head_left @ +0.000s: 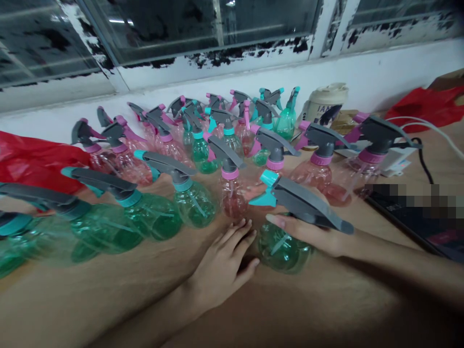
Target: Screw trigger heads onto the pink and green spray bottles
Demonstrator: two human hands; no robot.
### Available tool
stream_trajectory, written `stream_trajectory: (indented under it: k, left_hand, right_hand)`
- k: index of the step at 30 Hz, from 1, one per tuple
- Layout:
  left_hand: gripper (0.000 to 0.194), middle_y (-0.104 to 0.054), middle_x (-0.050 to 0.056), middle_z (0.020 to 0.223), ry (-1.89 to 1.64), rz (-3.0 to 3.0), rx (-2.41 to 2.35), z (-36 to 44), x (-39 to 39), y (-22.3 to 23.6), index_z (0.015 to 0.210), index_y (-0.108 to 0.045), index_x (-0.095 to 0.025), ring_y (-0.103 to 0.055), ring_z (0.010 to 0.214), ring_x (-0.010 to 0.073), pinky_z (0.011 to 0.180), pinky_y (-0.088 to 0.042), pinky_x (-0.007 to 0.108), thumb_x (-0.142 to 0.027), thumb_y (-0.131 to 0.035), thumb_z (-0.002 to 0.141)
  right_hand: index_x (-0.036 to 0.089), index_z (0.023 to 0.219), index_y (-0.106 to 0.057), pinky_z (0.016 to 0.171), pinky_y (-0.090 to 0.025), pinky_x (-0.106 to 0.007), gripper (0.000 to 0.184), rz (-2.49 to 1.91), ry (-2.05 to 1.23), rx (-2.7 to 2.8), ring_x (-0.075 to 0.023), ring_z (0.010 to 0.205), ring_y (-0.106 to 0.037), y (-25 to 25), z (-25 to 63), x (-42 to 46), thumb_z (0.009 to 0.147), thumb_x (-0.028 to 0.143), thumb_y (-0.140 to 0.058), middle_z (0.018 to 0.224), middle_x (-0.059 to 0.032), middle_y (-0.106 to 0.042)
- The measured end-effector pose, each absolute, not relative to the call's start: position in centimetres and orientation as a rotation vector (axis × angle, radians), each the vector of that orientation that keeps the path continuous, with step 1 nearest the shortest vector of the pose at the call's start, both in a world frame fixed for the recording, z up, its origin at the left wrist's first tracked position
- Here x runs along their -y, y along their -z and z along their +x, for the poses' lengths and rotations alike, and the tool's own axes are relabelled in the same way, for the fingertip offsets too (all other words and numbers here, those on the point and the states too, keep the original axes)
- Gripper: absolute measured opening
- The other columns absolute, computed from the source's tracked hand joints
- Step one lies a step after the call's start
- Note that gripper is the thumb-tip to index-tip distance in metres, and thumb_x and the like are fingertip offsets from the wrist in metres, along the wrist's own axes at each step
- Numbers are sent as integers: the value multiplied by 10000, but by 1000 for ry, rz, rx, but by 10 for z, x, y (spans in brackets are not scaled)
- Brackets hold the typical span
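My right hand (311, 234) is wrapped round the neck of a green spray bottle (281, 249) with a grey trigger head and teal nozzle, standing upright on the wooden table (108, 290). My left hand (224, 263) lies flat on the table just left of that bottle, fingers stretched out and almost touching its base. Right behind stand a pink spray bottle (232, 193) and another green spray bottle (190, 200).
Several green and pink spray bottles crowd the table back to the white wall. A red plastic bag (32, 159) lies at left, another red bag (427, 106) at far right. A cream jar (324, 104), a white power strip with cables (395, 162) and a dark device (416, 217) sit at right.
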State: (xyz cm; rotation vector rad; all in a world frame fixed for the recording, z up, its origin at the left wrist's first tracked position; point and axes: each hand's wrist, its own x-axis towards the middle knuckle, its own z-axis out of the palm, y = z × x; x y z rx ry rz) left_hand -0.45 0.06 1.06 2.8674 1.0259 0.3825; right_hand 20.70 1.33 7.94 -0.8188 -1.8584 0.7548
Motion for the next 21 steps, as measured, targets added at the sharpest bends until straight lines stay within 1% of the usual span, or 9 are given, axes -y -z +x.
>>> stream_trajectory:
  k: [3, 7, 10, 14, 15, 18, 21]
  left_hand:
    - [468, -436, 116, 1381, -360, 2855, -1023, -5, -1, -12, 1313, -417, -126, -332, 1311, 251, 1064, -316, 438, -301, -524, 892]
    - [472, -433, 113, 1383, -359, 2845, -1026, -6, -1, -12, 1319, -407, -135, -332, 1311, 249, 1063, -314, 443, -303, -523, 894]
    - [452, -448, 118, 1370, -381, 2845, -1024, -5, 0, -12, 1301, -422, -138, -355, 1298, 255, 1050, -332, 451, -306, -522, 893]
    - [443, -463, 121, 1357, -398, 2848, -1021, -5, 0, -12, 1287, -436, -133, -370, 1289, 256, 1048, -335, 451, -306, -529, 890]
    - [441, -464, 119, 1356, -403, 2849, -1020, -5, 0, -11, 1287, -436, -135, -371, 1288, 256, 1047, -336, 452, -305, -529, 891]
    - [443, -466, 120, 1354, -407, 2854, -1014, -5, -1, -10, 1292, -431, -135, -371, 1288, 256, 1043, -339, 459, -300, -525, 892]
    - [450, -467, 125, 1353, -398, 2865, -1012, -5, -2, -10, 1298, -425, -127, -368, 1289, 254, 1045, -336, 457, -304, -520, 896]
  right_hand:
    - [241, 974, -620, 746, -480, -297, 184, -790, -779, 1869, -154, 777, -586, -80, 208, -13, 802, 182, -592, 868, -5, -620]
    - [244, 955, -620, 684, -480, -271, 161, -823, -809, 1875, -137, 720, -567, -83, 208, -14, 811, 183, -587, 798, 9, -594]
    - [249, 955, -622, 669, -478, -271, 143, -832, -833, 1894, -133, 701, -561, -85, 208, -13, 821, 215, -586, 814, 9, -602]
    - [251, 941, -613, 773, -480, -297, 141, -785, -864, 1868, -152, 823, -603, -86, 208, -13, 817, 188, -593, 924, 4, -639]
    - [251, 938, -610, 772, -481, -301, 138, -791, -873, 1864, -155, 826, -607, -86, 208, -13, 816, 187, -594, 930, 4, -641]
    - [252, 934, -601, 701, -485, -301, 112, -819, -901, 1873, -156, 764, -607, -84, 209, -13, 828, 219, -582, 879, 5, -631]
    - [246, 904, -605, 700, -477, -308, 77, -815, -873, 1886, -164, 780, -602, -83, 210, -13, 838, 243, -566, 863, 2, -624]
